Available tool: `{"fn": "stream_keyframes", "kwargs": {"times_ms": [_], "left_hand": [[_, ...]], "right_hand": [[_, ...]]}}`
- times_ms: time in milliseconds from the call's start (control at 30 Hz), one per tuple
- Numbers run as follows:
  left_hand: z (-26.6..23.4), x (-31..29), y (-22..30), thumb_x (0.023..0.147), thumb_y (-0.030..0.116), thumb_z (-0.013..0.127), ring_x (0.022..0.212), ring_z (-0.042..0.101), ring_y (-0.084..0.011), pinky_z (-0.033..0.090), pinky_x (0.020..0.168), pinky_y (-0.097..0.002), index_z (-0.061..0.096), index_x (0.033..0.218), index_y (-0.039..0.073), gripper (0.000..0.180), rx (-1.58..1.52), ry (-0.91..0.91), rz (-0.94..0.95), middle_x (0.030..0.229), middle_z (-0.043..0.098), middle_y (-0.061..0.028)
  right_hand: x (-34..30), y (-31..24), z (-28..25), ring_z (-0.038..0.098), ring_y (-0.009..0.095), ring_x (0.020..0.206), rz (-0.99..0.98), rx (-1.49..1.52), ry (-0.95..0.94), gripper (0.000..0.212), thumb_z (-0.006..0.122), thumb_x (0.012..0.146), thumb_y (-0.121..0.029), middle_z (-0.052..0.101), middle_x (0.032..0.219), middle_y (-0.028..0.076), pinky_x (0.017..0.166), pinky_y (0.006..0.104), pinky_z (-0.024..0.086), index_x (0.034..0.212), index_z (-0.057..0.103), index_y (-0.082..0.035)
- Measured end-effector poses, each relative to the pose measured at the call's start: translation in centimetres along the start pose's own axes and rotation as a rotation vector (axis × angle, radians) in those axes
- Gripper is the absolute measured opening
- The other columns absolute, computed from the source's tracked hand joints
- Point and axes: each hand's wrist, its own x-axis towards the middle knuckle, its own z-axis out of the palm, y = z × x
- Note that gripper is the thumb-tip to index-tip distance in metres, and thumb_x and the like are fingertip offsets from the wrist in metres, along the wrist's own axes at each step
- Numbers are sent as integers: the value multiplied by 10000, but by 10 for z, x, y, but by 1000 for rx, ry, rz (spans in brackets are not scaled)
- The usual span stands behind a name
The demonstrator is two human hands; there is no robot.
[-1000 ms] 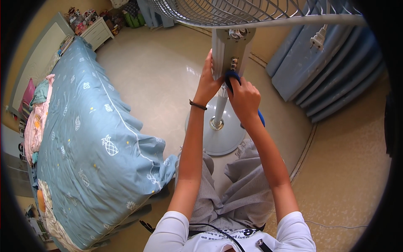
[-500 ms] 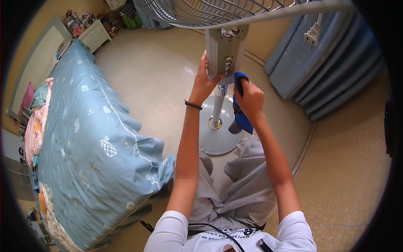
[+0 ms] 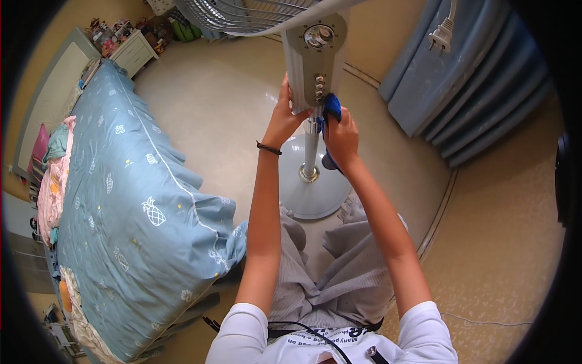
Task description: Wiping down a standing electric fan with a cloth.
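A pedestal fan stands upright before me, its grey control housing point(image 3: 303, 64) below the wire cage point(image 3: 239, 17). My left hand point(image 3: 284, 120) grips the housing's lower left side, with the thumb on the bottom front edge and the other fingers along the side. Bunched in my right hand point(image 3: 342, 138) is a blue and dark cloth point(image 3: 332, 107), its upper end against the housing's lower right corner. Part of the cloth is hidden behind that hand. Beneath, a silver pole point(image 3: 311, 148) runs down to the round grey base point(image 3: 330, 197) on the floor, close to my knees.
On the left is a bed with a blue pineapple-print cover point(image 3: 139, 194). Blue curtains point(image 3: 461, 91) hang at the right, with a white two-pin plug point(image 3: 441, 35) in front of them. A white cabinet point(image 3: 132, 53) stands at the far left. A thin cable point(image 3: 485, 321) lies lower right.
My right hand has moved left and brought the cloth up against the housing's lower right corner. The fan's head and housing have shifted slightly left in view, my left hand still on them.
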Motion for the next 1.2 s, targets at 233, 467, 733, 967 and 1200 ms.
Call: {"fn": "stream_keyframes", "kwargs": {"times_ms": [233, 467, 733, 967, 1200], "left_hand": [[-3, -3, -5, 739, -55, 673, 1081, 507, -204, 456, 874, -326, 98, 1467, 126, 945, -105, 22, -43, 1250, 500, -106], [-3, -4, -12, 755, -64, 655, 1071, 514, -189, 466, 857, -324, 117, 1463, 116, 907, -108, -32, -82, 1204, 523, -102], [-2, -8, -14, 761, -82, 631, 1035, 533, -173, 475, 853, -288, 261, 1374, 69, 732, -298, -77, -205, 1136, 514, -77], [-4, -9, -17, 764, -90, 615, 1009, 550, -157, 510, 799, -286, 330, 1285, 54, 611, -309, -74, -214, 1102, 494, -61], [1, -11, -11, 794, -81, 605, 1097, 518, -161, 465, 891, -292, 381, 1239, 57, 517, -331, -64, -230, 1169, 495, -64]], "right_hand": [[-36, 3, 24, 542, 313, 826, 19, -36, -116, 130, 560, 771, -95, 500, 999, 144, 665, 429, 464, 894, 583, -58], [-75, 43, 18, 565, 311, 766, 14, -27, -300, 159, 552, 782, -83, 525, 887, 134, 644, 407, 475, 934, 590, -56], [-50, 20, 15, 551, 281, 797, -139, 63, -235, 83, 595, 787, -131, 531, 920, 121, 648, 387, 464, 846, 613, -75], [-55, 25, 23, 534, 264, 804, -162, 4, -225, 80, 577, 804, -159, 536, 924, 99, 665, 389, 441, 850, 623, -113], [-74, 30, 29, 526, 226, 772, -309, -125, -321, 85, 551, 815, -177, 496, 839, 62, 662, 360, 427, 869, 611, -152]]}}
